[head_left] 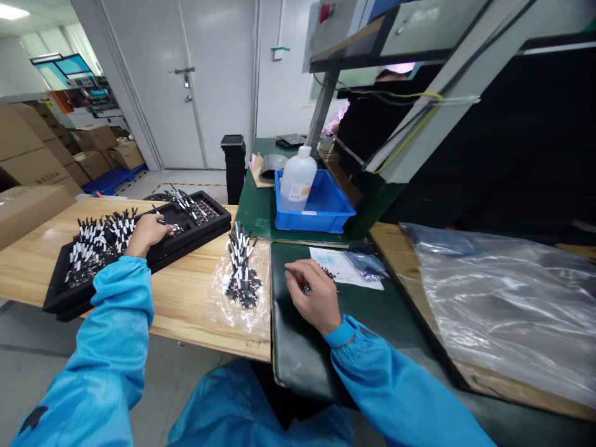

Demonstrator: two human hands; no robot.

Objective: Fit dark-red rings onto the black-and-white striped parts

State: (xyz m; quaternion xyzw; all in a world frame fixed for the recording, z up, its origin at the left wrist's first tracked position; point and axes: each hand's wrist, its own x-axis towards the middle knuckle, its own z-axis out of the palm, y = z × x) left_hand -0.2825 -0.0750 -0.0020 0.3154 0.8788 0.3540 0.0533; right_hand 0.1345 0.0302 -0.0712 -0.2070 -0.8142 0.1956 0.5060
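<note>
My left hand [148,234] reaches into a black tray [186,241] on the wooden table, fingers closed on a small electronic part [177,229] in one compartment. Around it in the tray stand several bunches of similar parts with black-and-white strips [95,239]. My right hand [316,297] is over the dark green mat, thumb and forefinger brought together; whatever is between them is too small to make out. Small dark pieces [329,273] lie beside that hand on a white paper [367,278]. Between my hands, a bundle of strip parts [242,267] rests on a clear plastic bag [215,304].
Behind the mat, a blue bin [316,221] holds a white plastic bottle [298,177]. A large clear plastic sheet [503,298] covers the right side. A slanted shelf post [433,93] rises at the right. Cardboard boxes [32,149] are stacked at the far left.
</note>
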